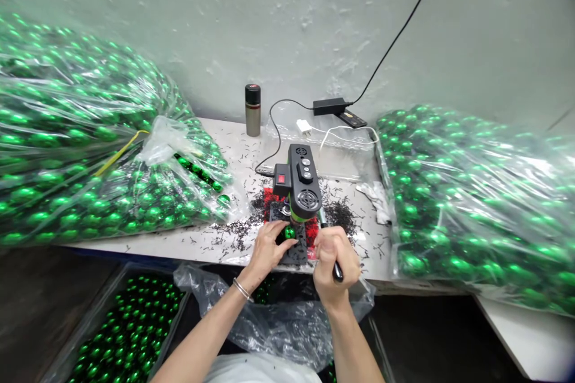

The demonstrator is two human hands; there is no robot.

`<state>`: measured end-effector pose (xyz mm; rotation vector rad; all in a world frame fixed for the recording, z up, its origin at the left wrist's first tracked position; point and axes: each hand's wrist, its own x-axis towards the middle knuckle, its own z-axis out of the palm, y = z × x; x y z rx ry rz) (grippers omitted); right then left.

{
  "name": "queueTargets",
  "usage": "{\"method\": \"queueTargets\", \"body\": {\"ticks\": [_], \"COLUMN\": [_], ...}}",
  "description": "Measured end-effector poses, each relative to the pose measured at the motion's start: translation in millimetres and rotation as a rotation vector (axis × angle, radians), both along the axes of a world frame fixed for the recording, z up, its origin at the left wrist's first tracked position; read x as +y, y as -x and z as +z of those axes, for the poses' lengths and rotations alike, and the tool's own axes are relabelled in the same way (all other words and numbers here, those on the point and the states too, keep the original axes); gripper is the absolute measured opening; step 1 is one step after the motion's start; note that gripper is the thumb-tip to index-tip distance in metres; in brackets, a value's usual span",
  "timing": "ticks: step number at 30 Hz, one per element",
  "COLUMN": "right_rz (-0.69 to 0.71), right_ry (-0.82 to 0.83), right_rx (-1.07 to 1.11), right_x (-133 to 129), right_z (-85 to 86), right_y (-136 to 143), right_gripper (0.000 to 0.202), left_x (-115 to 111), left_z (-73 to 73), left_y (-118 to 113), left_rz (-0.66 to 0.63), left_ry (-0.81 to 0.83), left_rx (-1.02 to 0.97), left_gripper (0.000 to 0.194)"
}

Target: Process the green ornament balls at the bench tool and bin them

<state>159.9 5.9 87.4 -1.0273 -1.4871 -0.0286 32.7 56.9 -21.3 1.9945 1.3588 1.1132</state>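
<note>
A shiny green ball (pixel 290 231) sits under the head of a black press-like machine (pixel 305 182). Thumb and fingers of my left hand (pixel 268 245) close round the ball from the left, at the machine's base plate (pixel 294 253). On the right, my right hand (pixel 336 260) is wrapped round the machine's black-ended lever (pixel 338 272). Small black pieces (pixel 341 215) lie scattered on both sides of the machine, and a red sheet (pixel 311 233) shows beneath it.
Large clear bags of green balls stand left (pixel 81 149) and right (pixel 476 203). Behind the machine are a bottle (pixel 253 114), a power adapter (pixel 329 106) and cables. Below the table (pixel 179 242), a bin of green balls (pixel 128 323) stands at lower left, beside clear plastic (pixel 287 323).
</note>
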Motion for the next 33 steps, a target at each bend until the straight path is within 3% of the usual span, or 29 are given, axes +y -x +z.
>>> {"method": "queueTargets", "body": {"ticks": [5,13,20,25,30,33], "right_rz": [0.021,-0.018,-0.007,0.005,-0.013,0.017], "right_ry": [-0.038,-0.145,-0.172,-0.188,-0.079,0.06], "right_rx": [0.022,-0.038,-0.094,-0.177,0.021,0.068], "right_x": [0,6,11,10,6,5], "right_z": [-15.4,-72.2,-83.0,-68.3,-11.5,15.8], "right_y": [-1,-2,-6,-6,-3,-2], "right_gripper": [0.028,0.031,0.031,0.031,0.029,0.028], "left_x": [-1,-2,-3,-1,-2,-22], "left_z": [-6.4,-5.8,-6.3,-8.2,-4.1,0.3], "left_y": [-1,-1,0,-1,0,13], "left_rz": [0.04,0.034,0.032,0.026,0.035,0.002], "left_ry": [-0.052,-0.059,-0.067,-0.06,-0.075,-0.117], "left_rx": [0.025,0.044,0.034,0.019,-0.02,-0.017], "left_gripper": [0.031,0.029,0.029,0.029,0.031,0.035]}}
